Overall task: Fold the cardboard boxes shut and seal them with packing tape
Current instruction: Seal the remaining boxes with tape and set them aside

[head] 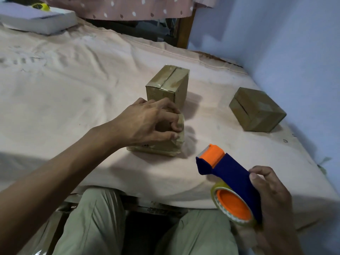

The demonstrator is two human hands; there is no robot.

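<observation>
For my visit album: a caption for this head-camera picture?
Left hand steadies a small cardboard box while the right hand holds a tape dispenser.

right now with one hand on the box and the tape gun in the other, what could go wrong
The left hand presses the near box on a soft, wrinkled sheet, so the box may tilt or slide as tape is pulled across it. The fingers sit at the box's edge, near where the tape dispenser in the right hand may run; its blade end could catch them. The upright box stands close behind and might get knocked.
</observation>
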